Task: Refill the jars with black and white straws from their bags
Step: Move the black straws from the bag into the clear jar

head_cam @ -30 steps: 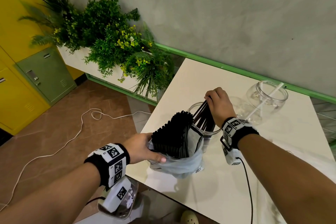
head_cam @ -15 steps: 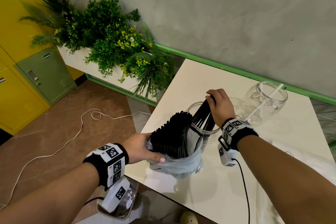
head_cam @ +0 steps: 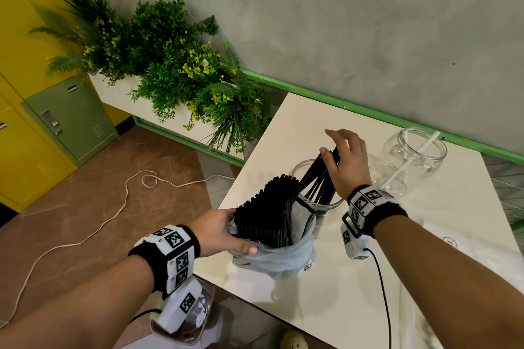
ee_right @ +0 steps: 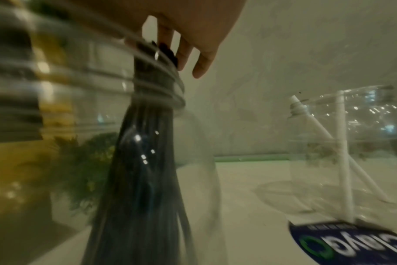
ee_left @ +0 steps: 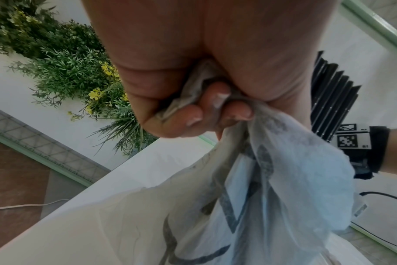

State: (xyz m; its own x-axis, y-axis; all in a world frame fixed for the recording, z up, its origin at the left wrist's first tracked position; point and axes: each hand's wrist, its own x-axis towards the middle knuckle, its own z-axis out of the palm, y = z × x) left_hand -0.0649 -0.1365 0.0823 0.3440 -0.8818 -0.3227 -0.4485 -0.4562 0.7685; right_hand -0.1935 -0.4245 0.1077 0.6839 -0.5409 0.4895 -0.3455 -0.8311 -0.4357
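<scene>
A clear plastic bag [head_cam: 286, 258] full of black straws [head_cam: 266, 212] stands at the table's near left corner. My left hand [head_cam: 221, 232] grips its crumpled rim [ee_left: 193, 93]. Behind it, a clear jar [head_cam: 320, 201] holds a leaning bunch of black straws [head_cam: 317, 176] [ee_right: 143, 161]. My right hand [head_cam: 346, 161] hovers over their tops with fingers spread and straight [ee_right: 193, 53], holding nothing. Farther right, a second clear jar [head_cam: 414, 156] [ee_right: 351, 143] contains white straws [head_cam: 408, 161].
The white table [head_cam: 397, 263] sits against a grey wall with a green ledge [head_cam: 368, 113]. A planter of green plants [head_cam: 175, 76] stands left of the table. A white cable [head_cam: 113, 207] lies on the brown floor. Yellow and green lockers [head_cam: 42, 122] stand far left.
My right hand let go of the bunch of black straws in the jar and lifted its fingers open above them. The left hand kept holding the bag.
</scene>
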